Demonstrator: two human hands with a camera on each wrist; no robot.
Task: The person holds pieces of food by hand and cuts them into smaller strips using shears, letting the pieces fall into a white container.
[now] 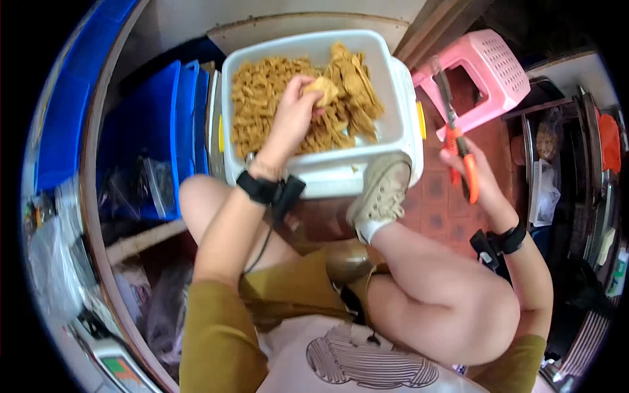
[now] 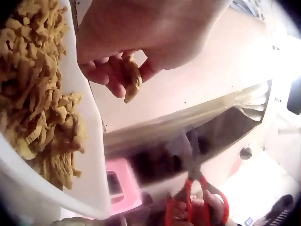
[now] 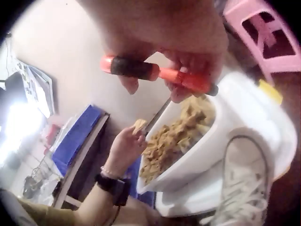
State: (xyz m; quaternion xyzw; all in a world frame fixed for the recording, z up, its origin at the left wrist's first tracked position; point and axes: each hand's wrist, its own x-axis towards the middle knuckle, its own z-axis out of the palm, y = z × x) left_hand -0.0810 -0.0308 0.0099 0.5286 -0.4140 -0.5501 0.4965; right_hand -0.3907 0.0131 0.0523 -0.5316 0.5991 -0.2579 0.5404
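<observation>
Pinched between the thumb and fingers of my left hand (image 1: 293, 116) is a tan, wrinkled piece of food (image 1: 323, 90), and its curved end (image 2: 134, 84) hangs below the fingers in the left wrist view. That hand is over a white tub (image 1: 393, 105). Small cut strips (image 1: 259, 98) fill the tub's left side; larger folded pieces (image 1: 357, 82) lie heaped at its right. My right hand (image 1: 486, 180) grips scissors (image 1: 469, 171) by their orange-red handles, to the right of the tub. In the left wrist view the blades (image 2: 188, 150) stand apart, pointing away from the hand.
The tub sits on a white box with yellow latches (image 1: 421, 120). A shoe (image 1: 383, 190) is propped close to its front edge. A pink stool (image 1: 501, 65) stands at the right, blue bins (image 1: 151, 131) at the left. Crowded shelves (image 1: 576, 170) line the far right.
</observation>
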